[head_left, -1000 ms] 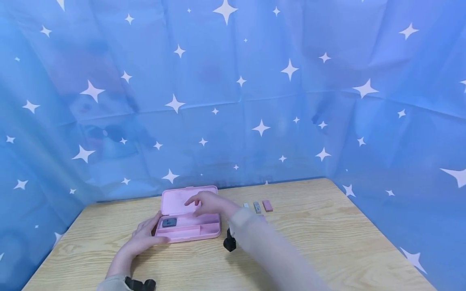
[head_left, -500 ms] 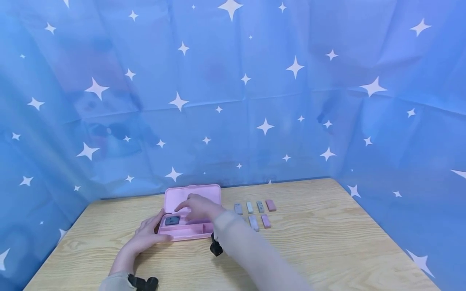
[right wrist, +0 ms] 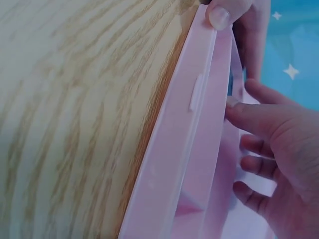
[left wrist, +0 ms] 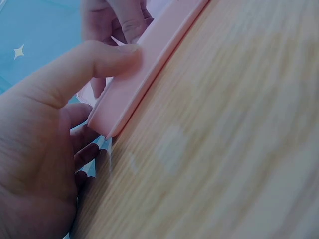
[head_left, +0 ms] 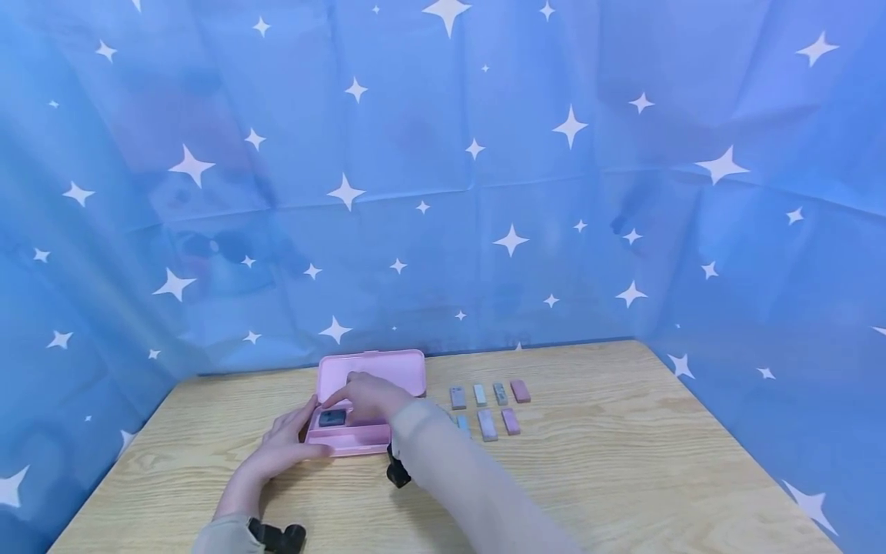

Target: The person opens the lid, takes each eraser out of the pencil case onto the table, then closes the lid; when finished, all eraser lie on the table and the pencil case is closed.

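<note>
An open pink pencil case (head_left: 349, 440) lies at the back left of the table, its lid (head_left: 408, 369) laid back. My left hand (head_left: 280, 446) holds the case's left end, thumb on the front wall and the other fingers around the end, as the left wrist view shows. In the case's rear compartment, at the left, sits a dark grey rectangular block (head_left: 332, 418). Just right of it, my right hand (head_left: 370, 398) reaches over the case, index finger extended. The right thumb (right wrist: 241, 112) is at the divider beside the dark block; no grip on it shows.
Right of the case, several small flat blocks lie in two rows, among them a dark pink block (head_left: 521, 391), a lilac block (head_left: 487, 425) and a light blue block (head_left: 463, 425). A blue star-patterned curtain (head_left: 443, 231) stands behind the wooden table (head_left: 623, 454).
My right hand has moved left over the case, close to the dark block. Its arm no longer covers most of the small blocks. The left hand keeps its hold; the view has shifted slightly.
</note>
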{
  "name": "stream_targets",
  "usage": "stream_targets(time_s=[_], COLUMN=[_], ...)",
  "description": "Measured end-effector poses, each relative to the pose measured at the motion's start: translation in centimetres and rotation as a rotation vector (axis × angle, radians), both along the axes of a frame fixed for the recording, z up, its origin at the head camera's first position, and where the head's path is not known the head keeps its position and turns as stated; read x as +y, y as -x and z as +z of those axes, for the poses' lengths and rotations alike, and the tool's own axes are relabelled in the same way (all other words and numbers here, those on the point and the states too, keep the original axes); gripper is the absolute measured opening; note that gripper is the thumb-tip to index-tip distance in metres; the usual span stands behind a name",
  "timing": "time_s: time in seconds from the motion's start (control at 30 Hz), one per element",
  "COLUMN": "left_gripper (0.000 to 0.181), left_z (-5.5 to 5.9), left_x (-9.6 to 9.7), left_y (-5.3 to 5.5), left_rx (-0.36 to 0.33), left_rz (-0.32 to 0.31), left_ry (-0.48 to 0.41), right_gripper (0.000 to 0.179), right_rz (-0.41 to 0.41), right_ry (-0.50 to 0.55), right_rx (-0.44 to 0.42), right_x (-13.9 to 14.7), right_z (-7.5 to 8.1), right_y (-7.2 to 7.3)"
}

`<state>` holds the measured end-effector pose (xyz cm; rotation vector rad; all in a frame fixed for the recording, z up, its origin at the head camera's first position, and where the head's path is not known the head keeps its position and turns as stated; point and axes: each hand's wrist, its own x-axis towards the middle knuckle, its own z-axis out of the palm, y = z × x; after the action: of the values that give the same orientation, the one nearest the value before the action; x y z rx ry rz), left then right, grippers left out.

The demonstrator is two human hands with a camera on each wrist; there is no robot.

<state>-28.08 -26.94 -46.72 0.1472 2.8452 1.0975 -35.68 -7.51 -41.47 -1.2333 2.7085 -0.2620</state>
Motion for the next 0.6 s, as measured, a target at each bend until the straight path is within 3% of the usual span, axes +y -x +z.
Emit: stream_targets(time_s=[0.6], left_gripper=[0.11], left_z=[-0.04], left_x=[0.12], left_y=[0.13], left_rx=[-0.016], left_rz=[0.021], left_ry=[0.002], right_gripper=[0.053], right_rz=[-0.044], right_ry=[-0.064], right_rx=[-0.001], right_x=[-0.87], right_z=[-0.54], right_y=[0.04])
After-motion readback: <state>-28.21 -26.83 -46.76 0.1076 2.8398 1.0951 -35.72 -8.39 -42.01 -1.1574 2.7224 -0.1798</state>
